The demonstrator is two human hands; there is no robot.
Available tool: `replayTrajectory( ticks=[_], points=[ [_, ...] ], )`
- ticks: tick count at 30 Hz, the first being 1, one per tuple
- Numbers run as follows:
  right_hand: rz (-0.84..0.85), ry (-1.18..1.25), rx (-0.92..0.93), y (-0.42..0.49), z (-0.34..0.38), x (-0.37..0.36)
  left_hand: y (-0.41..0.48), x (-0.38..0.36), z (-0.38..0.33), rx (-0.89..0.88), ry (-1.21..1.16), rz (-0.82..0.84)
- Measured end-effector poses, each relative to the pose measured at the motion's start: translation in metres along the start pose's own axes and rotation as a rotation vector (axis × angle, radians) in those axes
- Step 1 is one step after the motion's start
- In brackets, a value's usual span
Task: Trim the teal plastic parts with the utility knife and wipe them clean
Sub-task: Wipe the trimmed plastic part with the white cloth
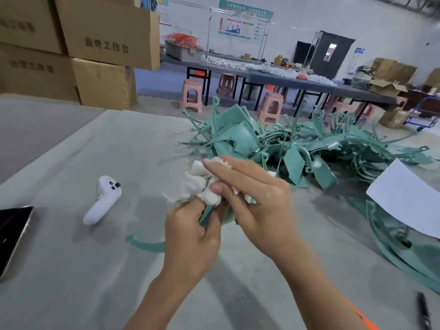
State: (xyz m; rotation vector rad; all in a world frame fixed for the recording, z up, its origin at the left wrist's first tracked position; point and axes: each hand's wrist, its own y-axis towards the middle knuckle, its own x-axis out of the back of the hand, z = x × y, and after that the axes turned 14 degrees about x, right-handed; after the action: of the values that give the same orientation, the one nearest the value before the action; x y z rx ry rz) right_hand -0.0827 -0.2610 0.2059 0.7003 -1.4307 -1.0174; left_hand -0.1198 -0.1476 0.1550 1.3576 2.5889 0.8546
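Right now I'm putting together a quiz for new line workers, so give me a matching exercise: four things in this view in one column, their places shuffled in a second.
Things:
1. white cloth
2. white controller
3. phone
4. white sheet

Places:
a. at the table's left edge, cut off by the frame
b. on the right, lying over teal parts
c. bunched between the left hand, which grips a teal part, and the right hand
d. lying on the table, left of the hands

Pairs: 1-c, 2-d, 3-a, 4-b
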Motion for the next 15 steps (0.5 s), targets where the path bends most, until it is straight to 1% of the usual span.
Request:
replayTrajectory(
  ticks=[7,9,10,11,13,14,15],
  points=[
    [-0.061,0.019,0.011,-0.004,-0.015,0.016,0.002,-0.004,-0.002,0.079,-0.051,0.090],
    [-0.111,0.037,-0.053,-0.004,-0.017,0.018,0.003,-0.006,-0.004,0.096,-0.043,0.110],
    [-0.172,0.030,-0.121,-0.003,-0.019,0.021,0.004,-0.006,-0.004,0.100,-0.044,0.120],
    [-0.275,0.008,-0.207,-0.002,-0.023,0.026,0.004,-0.005,-0.003,0.109,-0.055,0.122],
    [-0.560,-0.077,-0.360,0.002,-0.036,0.042,0.006,0.000,0.002,0.164,-0.088,0.098],
    [-0.677,-0.130,-0.395,0.004,-0.040,0.051,0.008,0.002,0.004,0.200,-0.094,0.087],
    [-0.730,-0.163,-0.389,0.007,-0.042,0.057,0.009,0.004,0.006,0.228,-0.093,0.084]
  ],
)
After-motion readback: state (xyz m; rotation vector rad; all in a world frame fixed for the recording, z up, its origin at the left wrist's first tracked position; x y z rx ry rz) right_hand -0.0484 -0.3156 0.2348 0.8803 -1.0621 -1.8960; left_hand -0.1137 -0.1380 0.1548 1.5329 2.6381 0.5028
